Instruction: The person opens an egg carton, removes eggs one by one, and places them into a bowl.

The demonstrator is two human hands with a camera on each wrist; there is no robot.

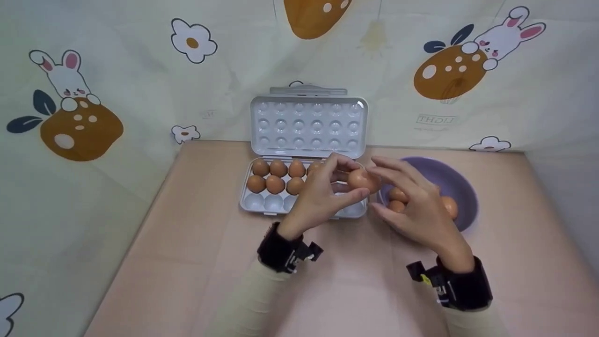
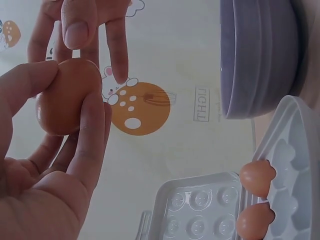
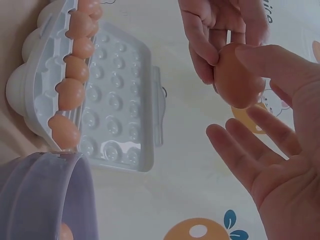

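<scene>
My left hand (image 1: 318, 196) holds a brown egg (image 1: 363, 181) between thumb and fingers, raised above the right end of the egg carton (image 1: 273, 203). Facing it from the right, my right hand (image 1: 423, 210) has its fingers spread and loosely bent around the egg's far side. In the right wrist view its thumb (image 3: 275, 62) overlaps the egg's upper part, while the other fingers stand apart from the shell. Brown eggs (image 1: 275, 184) sit in the carton's back two rows; bare cups show along the front row. My left hand hides part of the carton's right half.
The carton's lid (image 1: 309, 140) stands raised at the back, against the printed cloth backdrop (image 1: 224, 107). A purple bowl (image 1: 468, 206) with several brown eggs (image 1: 449, 207) stands right of the carton, partly behind my right hand. Beneath lies a pinkish tabletop (image 1: 187, 243).
</scene>
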